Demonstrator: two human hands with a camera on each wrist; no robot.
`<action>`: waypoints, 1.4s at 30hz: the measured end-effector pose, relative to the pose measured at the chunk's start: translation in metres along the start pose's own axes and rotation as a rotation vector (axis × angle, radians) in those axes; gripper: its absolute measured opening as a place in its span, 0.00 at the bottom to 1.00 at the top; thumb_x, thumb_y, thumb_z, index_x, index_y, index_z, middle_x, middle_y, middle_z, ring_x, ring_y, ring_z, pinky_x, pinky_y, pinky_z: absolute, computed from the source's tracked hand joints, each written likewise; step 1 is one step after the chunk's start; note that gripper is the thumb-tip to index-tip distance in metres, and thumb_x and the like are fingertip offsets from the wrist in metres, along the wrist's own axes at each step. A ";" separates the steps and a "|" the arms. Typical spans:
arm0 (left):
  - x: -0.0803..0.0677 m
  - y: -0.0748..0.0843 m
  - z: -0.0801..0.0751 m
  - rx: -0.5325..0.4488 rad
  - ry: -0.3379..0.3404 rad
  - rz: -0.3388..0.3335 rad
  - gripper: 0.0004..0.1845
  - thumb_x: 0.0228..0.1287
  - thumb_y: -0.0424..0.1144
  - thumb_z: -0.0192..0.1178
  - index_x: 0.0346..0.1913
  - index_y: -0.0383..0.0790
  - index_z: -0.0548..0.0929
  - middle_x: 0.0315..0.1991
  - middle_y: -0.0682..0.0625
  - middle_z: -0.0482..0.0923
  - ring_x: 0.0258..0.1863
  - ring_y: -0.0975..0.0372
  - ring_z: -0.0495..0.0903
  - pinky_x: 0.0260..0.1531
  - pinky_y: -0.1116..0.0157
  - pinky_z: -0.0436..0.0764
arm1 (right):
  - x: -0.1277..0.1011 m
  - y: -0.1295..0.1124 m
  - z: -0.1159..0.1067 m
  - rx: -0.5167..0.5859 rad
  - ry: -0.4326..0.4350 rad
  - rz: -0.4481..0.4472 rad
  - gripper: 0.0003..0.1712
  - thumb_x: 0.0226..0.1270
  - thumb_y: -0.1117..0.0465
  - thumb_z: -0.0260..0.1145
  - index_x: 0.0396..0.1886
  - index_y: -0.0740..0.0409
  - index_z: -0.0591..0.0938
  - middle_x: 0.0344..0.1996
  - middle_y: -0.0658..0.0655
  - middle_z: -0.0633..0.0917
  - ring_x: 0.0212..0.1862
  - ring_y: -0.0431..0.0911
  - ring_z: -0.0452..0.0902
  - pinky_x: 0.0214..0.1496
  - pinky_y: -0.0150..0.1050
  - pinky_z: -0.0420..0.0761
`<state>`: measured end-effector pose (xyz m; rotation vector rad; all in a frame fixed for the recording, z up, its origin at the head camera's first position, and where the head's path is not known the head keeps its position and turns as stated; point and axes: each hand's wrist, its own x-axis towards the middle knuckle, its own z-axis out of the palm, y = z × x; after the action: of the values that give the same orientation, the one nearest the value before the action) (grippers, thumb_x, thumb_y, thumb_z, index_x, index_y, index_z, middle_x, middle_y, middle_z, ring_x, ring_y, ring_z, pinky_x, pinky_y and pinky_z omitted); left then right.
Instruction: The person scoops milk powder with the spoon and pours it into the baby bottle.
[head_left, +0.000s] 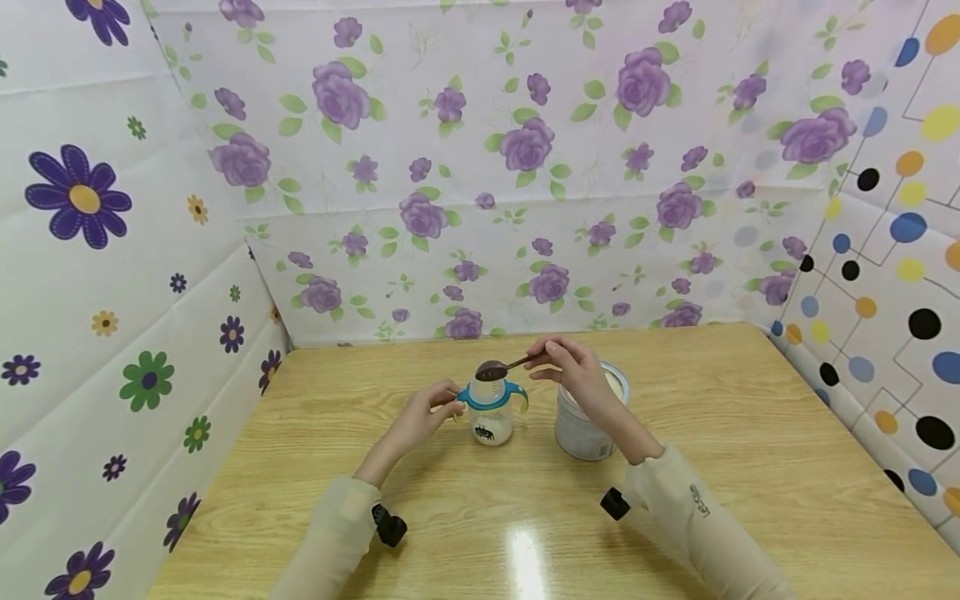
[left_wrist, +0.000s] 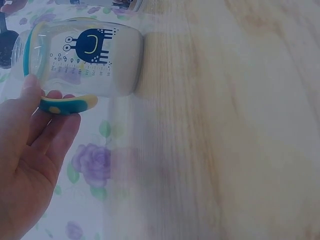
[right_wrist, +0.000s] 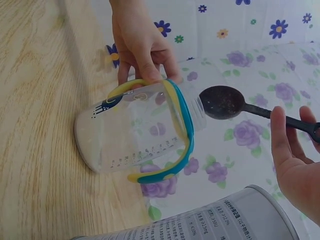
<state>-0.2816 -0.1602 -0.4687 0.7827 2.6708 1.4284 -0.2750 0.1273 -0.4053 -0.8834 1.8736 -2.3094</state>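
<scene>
A clear baby bottle point(head_left: 492, 427) with a blue and yellow two-handled collar stands upright and uncapped on the table. Whitish contents fill its bottom part, and a dark monster print point(left_wrist: 91, 45) shows on its side. My left hand point(head_left: 423, 414) pinches one bottle handle point(left_wrist: 62, 105) between thumb and fingers. From the right, my right hand point(head_left: 576, 373) holds a dark brown spoon point(right_wrist: 222, 102) by its handle. The spoon's bowl is at the bottle's open mouth point(right_wrist: 196, 112), with a few pale specks on it. Under my right forearm stands an open can point(head_left: 583, 435).
Pale powder point(head_left: 617, 385) shows inside the can's rim, close to the right of the bottle. The wooden table point(head_left: 465, 525) ends at flower-print sheeting point(head_left: 420, 275) behind, with patterned sheets along the left and right sides.
</scene>
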 end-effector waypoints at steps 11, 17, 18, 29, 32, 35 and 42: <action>-0.001 0.000 0.000 0.007 0.010 0.000 0.06 0.70 0.37 0.57 0.46 0.45 0.80 0.42 0.44 0.85 0.43 0.55 0.85 0.45 0.57 0.84 | 0.000 0.002 0.000 0.022 0.032 -0.014 0.22 0.78 0.50 0.51 0.46 0.66 0.77 0.42 0.52 0.82 0.43 0.42 0.82 0.47 0.36 0.85; -0.001 0.000 -0.002 -0.010 0.012 0.013 0.05 0.69 0.36 0.57 0.45 0.47 0.81 0.42 0.45 0.86 0.42 0.57 0.85 0.45 0.58 0.84 | 0.000 0.001 -0.002 0.034 0.048 -0.033 0.20 0.79 0.51 0.50 0.45 0.63 0.78 0.42 0.53 0.82 0.42 0.42 0.82 0.46 0.35 0.85; -0.001 0.000 -0.002 -0.008 0.010 0.016 0.05 0.69 0.36 0.57 0.45 0.47 0.81 0.42 0.45 0.85 0.42 0.57 0.85 0.45 0.58 0.84 | 0.000 0.001 -0.002 0.037 0.050 -0.034 0.19 0.79 0.51 0.50 0.45 0.63 0.78 0.42 0.54 0.82 0.42 0.42 0.82 0.45 0.35 0.85; 0.001 -0.001 -0.001 0.006 0.003 -0.016 0.05 0.70 0.37 0.57 0.45 0.50 0.80 0.40 0.47 0.86 0.42 0.58 0.85 0.46 0.57 0.83 | -0.002 0.001 -0.004 0.043 0.079 -0.023 0.19 0.80 0.52 0.46 0.42 0.60 0.78 0.40 0.50 0.82 0.40 0.40 0.82 0.44 0.33 0.85; 0.001 -0.001 -0.001 0.005 -0.005 -0.016 0.05 0.70 0.38 0.57 0.45 0.49 0.80 0.39 0.48 0.86 0.42 0.58 0.85 0.45 0.57 0.83 | -0.002 0.001 -0.005 0.057 0.099 -0.018 0.19 0.80 0.52 0.46 0.41 0.59 0.78 0.40 0.51 0.82 0.39 0.40 0.82 0.44 0.33 0.85; 0.001 0.000 -0.001 0.004 -0.010 -0.018 0.05 0.70 0.39 0.57 0.45 0.48 0.80 0.39 0.48 0.85 0.43 0.58 0.85 0.45 0.57 0.83 | -0.003 0.001 -0.007 0.065 0.125 -0.009 0.19 0.80 0.52 0.46 0.40 0.59 0.77 0.39 0.53 0.82 0.38 0.40 0.82 0.43 0.32 0.85; 0.001 0.000 -0.002 0.014 -0.003 -0.021 0.04 0.70 0.39 0.57 0.44 0.48 0.80 0.40 0.48 0.86 0.42 0.59 0.85 0.45 0.57 0.84 | -0.003 -0.002 -0.013 0.101 0.188 -0.002 0.19 0.80 0.52 0.46 0.38 0.59 0.77 0.38 0.52 0.81 0.35 0.39 0.81 0.40 0.30 0.84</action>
<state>-0.2827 -0.1611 -0.4672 0.7555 2.6812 1.4050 -0.2776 0.1403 -0.4064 -0.6787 1.8002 -2.5428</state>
